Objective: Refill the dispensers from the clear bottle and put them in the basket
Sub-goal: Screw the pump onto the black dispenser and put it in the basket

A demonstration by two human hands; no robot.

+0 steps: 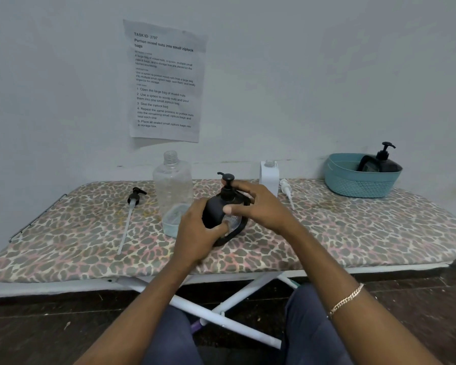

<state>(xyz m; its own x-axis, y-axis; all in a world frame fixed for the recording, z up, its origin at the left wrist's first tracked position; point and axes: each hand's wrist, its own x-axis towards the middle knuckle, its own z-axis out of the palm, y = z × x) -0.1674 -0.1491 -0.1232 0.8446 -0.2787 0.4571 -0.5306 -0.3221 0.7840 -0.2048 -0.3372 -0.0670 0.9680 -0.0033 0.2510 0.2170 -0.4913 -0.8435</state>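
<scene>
A black pump dispenser stands mid-board, tilted a little toward me. My left hand grips its body from the left. My right hand curls round its neck just under the black pump head. Behind it to the left stands the clear bottle, uncapped, with a little pale liquid at its bottom. At the back stands a white dispenser with no pump. Its white pump lies beside it. In the teal basket at the far right sits another black dispenser.
A loose black pump with a long white tube lies on the left of the leopard-print ironing board. A printed sheet hangs on the wall behind. The board's white legs and my knees are below the near edge.
</scene>
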